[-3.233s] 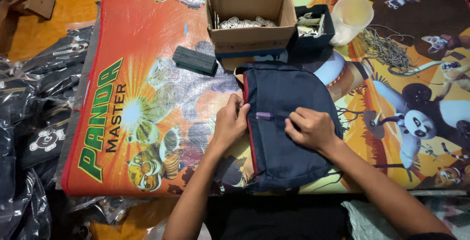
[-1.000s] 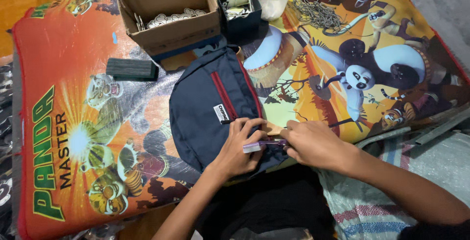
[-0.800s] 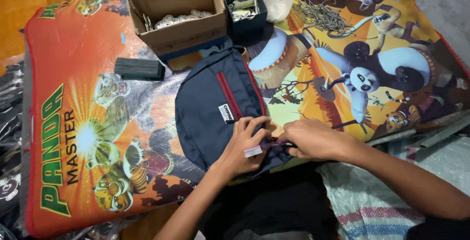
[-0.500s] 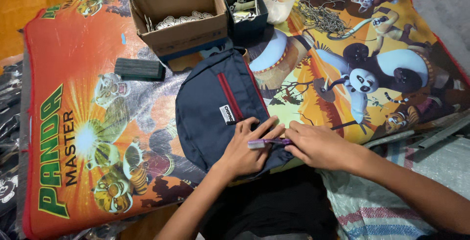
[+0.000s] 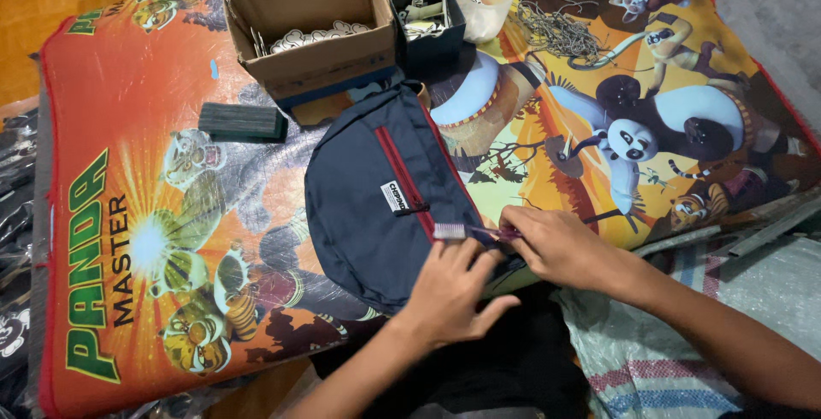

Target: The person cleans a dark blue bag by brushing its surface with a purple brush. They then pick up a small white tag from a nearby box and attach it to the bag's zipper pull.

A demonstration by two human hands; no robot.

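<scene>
The left hand [image 5: 449, 286] presses flat on the navy bag [image 5: 385, 205], gripping nothing. The right hand [image 5: 556, 244] pinches a small brush [image 5: 462, 231], apparently cleaning; how much is done cannot be judged.

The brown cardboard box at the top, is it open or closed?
Open. The cardboard box has its flaps up, and pale metal-looking pieces show inside.

Looks like a home floor workspace: cartoon mat [image 5: 171, 214] on wood flooring, cardboard parts box [image 5: 316, 30] at top.
</scene>
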